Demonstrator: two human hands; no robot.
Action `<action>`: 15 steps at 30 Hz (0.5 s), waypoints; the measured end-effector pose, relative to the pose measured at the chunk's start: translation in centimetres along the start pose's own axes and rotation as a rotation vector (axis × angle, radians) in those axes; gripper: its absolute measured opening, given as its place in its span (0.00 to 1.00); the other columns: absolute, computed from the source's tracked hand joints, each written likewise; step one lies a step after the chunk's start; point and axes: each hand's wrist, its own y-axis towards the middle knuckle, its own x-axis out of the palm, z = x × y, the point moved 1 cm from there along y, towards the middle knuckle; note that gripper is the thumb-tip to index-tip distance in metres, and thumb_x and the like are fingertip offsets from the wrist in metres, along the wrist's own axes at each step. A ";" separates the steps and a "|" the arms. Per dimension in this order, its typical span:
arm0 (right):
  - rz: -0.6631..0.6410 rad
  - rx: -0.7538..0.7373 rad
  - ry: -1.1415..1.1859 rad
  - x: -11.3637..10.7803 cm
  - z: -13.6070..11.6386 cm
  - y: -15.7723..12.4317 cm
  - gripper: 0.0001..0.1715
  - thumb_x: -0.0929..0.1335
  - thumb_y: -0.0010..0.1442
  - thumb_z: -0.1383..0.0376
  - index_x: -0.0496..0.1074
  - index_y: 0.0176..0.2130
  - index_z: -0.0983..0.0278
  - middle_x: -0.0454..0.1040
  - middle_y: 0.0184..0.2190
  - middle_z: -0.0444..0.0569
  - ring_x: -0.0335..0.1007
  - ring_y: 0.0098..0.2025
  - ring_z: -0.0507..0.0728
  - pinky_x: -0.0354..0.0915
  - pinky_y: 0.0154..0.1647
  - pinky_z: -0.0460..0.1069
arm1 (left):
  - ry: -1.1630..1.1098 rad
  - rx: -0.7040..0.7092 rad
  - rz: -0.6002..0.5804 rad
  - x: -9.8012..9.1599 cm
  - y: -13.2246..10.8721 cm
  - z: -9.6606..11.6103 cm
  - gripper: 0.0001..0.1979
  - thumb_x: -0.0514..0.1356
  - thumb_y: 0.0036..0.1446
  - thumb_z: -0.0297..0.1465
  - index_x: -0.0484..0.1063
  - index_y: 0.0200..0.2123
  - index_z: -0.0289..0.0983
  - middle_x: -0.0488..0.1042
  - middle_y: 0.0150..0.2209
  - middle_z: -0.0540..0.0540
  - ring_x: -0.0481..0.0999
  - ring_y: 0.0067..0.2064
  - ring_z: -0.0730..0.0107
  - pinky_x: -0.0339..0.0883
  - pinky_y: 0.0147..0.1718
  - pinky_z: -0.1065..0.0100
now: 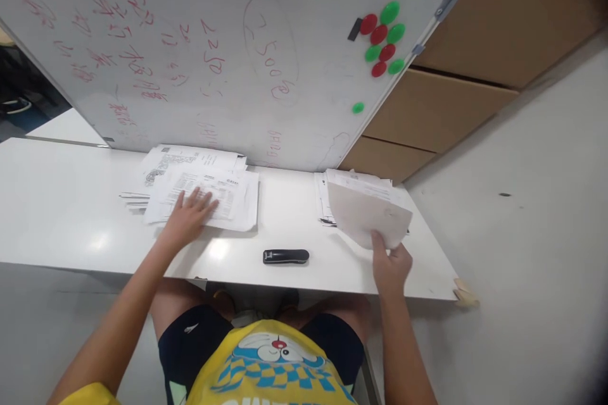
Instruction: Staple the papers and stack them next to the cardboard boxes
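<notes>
My left hand (190,218) lies with spread fingers on the top sheet of a printed paper stack (242,202) at the left of the white table. At the right, my right hand (392,262) pinches the near edge of a paper sheet (365,212), its pale side facing me. That sheet is tilted up over another stack of papers (323,199), covering much of it. Between the two stacks, closer to the table's front edge, a black stapler (285,257) lies on its side or flat; I cannot tell which.
A whiteboard (313,95) with red handwriting leans behind the papers. Red and green round magnets (379,34) cluster at its right. Cardboard boxes (427,114) stand behind it, beside a pale wall (532,215). The white table's (66,202) front right corner (465,292) has tan padding.
</notes>
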 end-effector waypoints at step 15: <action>0.091 0.219 0.056 -3.7 4.4 -2.3 0.32 0.69 0.50 0.44 0.76 0.39 0.71 0.80 0.38 0.63 0.74 0.44 0.68 0.67 0.41 0.55 | 0.158 -0.067 0.063 -1.3 0.6 -4.3 0.20 0.42 0.66 0.38 0.69 0.46 0.36 0.73 0.49 0.40 0.70 0.47 0.54 0.61 0.44 0.56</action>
